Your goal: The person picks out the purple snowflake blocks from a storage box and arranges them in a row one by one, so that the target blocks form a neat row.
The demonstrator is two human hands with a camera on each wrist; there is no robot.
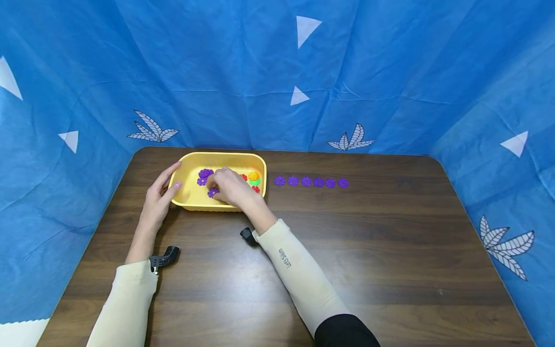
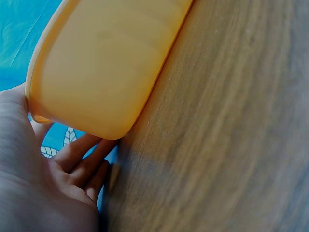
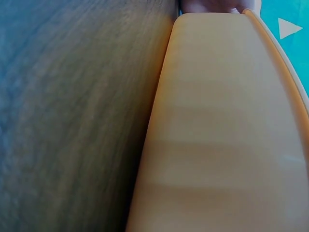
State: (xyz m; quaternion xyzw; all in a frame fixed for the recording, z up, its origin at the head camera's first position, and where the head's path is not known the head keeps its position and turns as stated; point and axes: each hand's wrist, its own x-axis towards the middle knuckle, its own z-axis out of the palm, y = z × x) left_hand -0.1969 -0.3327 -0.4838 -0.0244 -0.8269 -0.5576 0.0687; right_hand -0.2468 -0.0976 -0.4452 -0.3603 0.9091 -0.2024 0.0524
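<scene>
A yellow plastic tub (image 1: 218,208) stands near the table's back edge, holding purple flower-shaped discs (image 1: 205,173) at left and red, orange (image 1: 253,176) and green ones at right. My left hand (image 1: 157,201) grips the tub's left end, its thumb over the rim; in the left wrist view several fingers (image 2: 79,166) lie against the outside. My right hand (image 1: 233,187) reaches into the tub, fingers bent down among the discs. A purple disc (image 1: 212,193) shows beside its fingertips; whether they pinch it is unclear. The right wrist view shows only the tub's outer wall (image 3: 217,121), the right hand hidden.
Several purple flower discs (image 1: 306,181) lie in a straight row on the brown wooden table (image 1: 368,250), to the right of the tub. A blue curtain (image 1: 243,62) with white triangles and leaf prints hangs behind the table and along both sides.
</scene>
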